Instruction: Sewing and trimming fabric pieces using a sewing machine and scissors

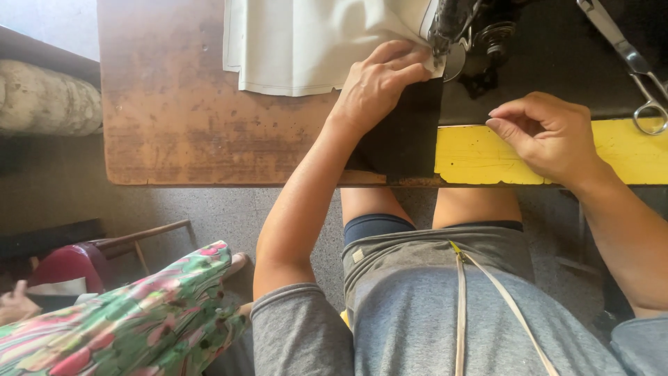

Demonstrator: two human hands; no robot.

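Note:
My left hand (379, 83) presses flat on white cloth (306, 42) right beside the needle area of a black sewing machine (480, 35), fingers together on the fabric's edge. A black cloth piece (407, 132) lies under my left wrist and hangs toward the table's front. My right hand (546, 136) rests on the yellow strip (473, 157) of the table with fingers curled, thumb and forefinger pinched; whether something thin sits between them cannot be told.
Metal scissors (637, 69) lie at the far right on the machine bed. The worn wooden table (167, 104) extends left. Another person in flowered clothing (132, 320) sits at lower left near a red stool (66, 268). A measuring tape (480, 306) hangs on my shirt.

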